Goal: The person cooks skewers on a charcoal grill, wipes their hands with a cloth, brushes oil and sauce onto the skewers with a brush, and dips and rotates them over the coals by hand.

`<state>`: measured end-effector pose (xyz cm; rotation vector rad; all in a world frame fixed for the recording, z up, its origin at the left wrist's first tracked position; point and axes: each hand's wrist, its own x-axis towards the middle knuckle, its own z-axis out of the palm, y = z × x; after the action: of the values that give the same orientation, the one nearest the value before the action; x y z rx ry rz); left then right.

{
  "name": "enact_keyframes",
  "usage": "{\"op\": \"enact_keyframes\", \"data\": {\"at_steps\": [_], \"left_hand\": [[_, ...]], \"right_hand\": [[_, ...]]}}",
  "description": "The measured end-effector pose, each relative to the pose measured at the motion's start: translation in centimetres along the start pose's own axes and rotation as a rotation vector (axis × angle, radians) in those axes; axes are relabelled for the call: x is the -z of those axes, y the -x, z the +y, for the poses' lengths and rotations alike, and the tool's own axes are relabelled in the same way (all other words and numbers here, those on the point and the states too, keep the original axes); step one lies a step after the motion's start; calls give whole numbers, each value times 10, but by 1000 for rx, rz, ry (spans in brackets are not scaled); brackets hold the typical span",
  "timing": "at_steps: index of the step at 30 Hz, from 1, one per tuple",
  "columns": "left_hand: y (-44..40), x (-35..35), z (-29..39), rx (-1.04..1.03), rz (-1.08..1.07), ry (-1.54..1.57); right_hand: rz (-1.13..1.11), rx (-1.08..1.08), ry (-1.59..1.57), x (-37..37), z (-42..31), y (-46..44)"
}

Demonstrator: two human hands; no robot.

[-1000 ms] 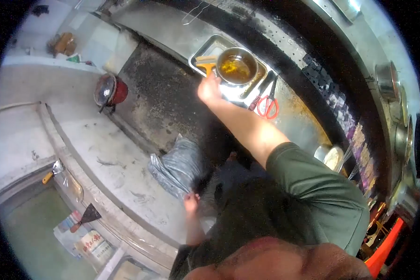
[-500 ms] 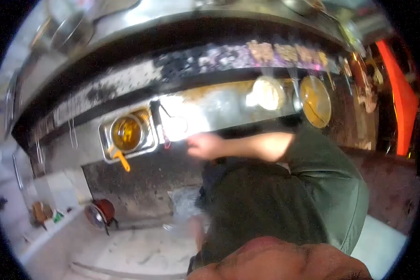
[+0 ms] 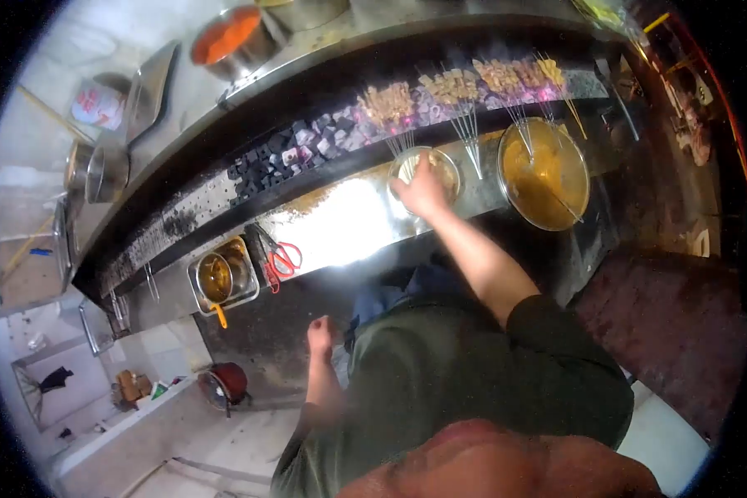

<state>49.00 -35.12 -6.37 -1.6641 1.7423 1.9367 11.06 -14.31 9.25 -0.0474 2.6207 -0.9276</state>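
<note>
My right hand (image 3: 422, 192) reaches over a round bowl (image 3: 451, 178) with pale contents, its fingers pressed together; whatever they hold, if anything, is hidden. Just beyond it, the metal sticks of a bunch of meat skewers (image 3: 388, 104) point towards the bowl. More skewers (image 3: 452, 87) lie over the glowing coals to the right. My left hand (image 3: 320, 336) hangs low in front of my body, fingers curled, with nothing visible in it. To the right of the bowl stands a large pan of yellow-brown sauce (image 3: 544, 187).
A metal tray (image 3: 247, 292) at the left holds a small pot (image 3: 215, 278) and a yellow-handled brush (image 3: 220, 315). Red-handled scissors (image 3: 285, 261) lie beside it. Dark coals (image 3: 266, 166) fill the grill's middle. A pot of red sauce (image 3: 228, 37) stands behind, and a red bucket (image 3: 228, 382) at lower left.
My right hand has let go of the yellow-handled brush at the tray and moved right to the pale bowl. The view has turned towards the skewers. My left hand stays low.
</note>
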Motion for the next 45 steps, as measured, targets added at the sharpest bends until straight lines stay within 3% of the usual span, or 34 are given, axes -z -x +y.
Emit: {"op": "enact_keyframes", "data": {"at_steps": [3, 5, 9, 11, 14, 20, 24, 27, 31, 35, 40, 43, 45], "left_hand": [[1, -11, 10, -5, -32, -172], [14, -20, 33, -67, -41, -212], [-22, 11, -10, -13, -19, -85], [-26, 22, -17, 50, 32, 9], [-42, 52, -37, 76, -48, -163], [-47, 60, -60, 218, 105, 26], [-51, 59, -67, 223, 88, 74], [-41, 49, -50, 221, 128, 69], [-26, 43, -26, 174, 77, 3], [-25, 42, -36, 48, 65, -4], [-11, 35, -41, 80, 70, -110], [-14, 32, -53, 113, 67, -164], [-19, 29, -61, 129, 64, -101]], "right_hand": [[-71, -32, -9, -3, -9, -10], [9, -18, 8, -11, -8, -15], [-5, -71, 50, -17, -4, -21], [108, -61, 94, -23, 1, -25], [288, 37, 288, -32, 20, -37], [156, 40, 329, 0, 22, -35], [135, 264, -118, -12, 45, -35], [-512, -92, -1173, -6, 47, -37], [-747, -183, -1465, -18, 41, -49], [-800, -247, -1484, -26, 51, -58], [-728, -225, -1461, -21, 51, -58], [-636, -110, -1316, -9, 53, -54], [-321, -107, -797, 8, 38, -40]]}}
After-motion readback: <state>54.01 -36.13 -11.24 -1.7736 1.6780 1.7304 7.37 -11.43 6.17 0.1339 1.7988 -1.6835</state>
